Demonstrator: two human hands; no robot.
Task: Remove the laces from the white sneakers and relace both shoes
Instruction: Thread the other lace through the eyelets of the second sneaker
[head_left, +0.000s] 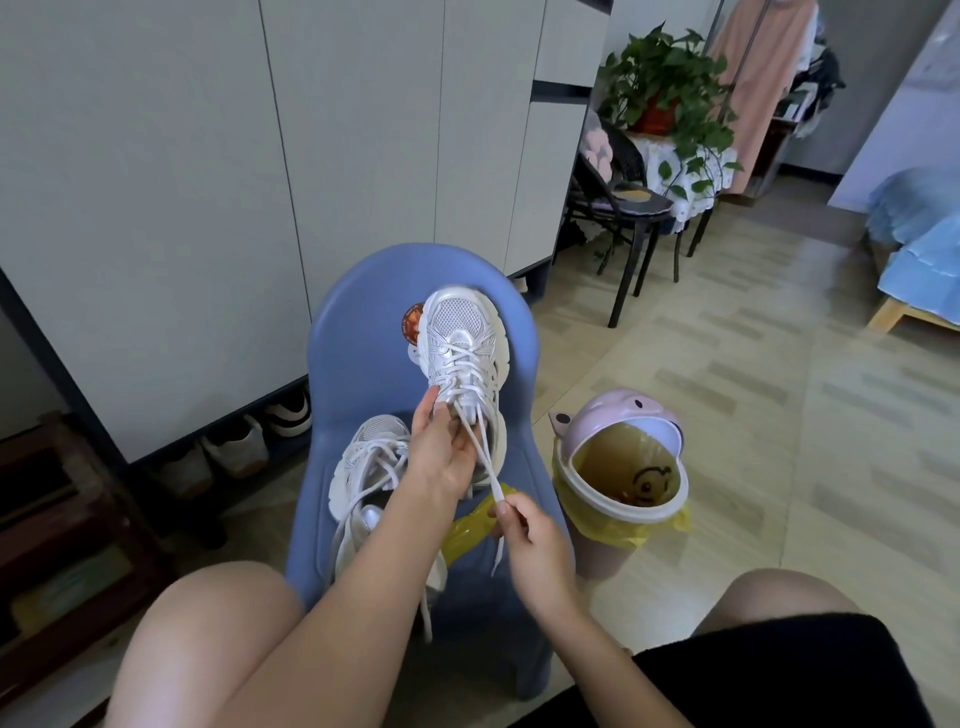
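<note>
Two hands busy: left hand (441, 452) grips raised sneaker (465, 358), right hand (524, 525) pinches lace (485, 457) above chair (363, 374).

Open floor (753, 415) lies right of the blue chair (363, 291), where only the pink bin (613, 441) crowds close.

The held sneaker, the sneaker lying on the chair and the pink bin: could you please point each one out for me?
held sneaker (457, 325): head view, on its mesh toe.
sneaker lying on the chair (370, 446): head view, on its laced front.
pink bin (605, 415): head view, on its raised lid.
</note>
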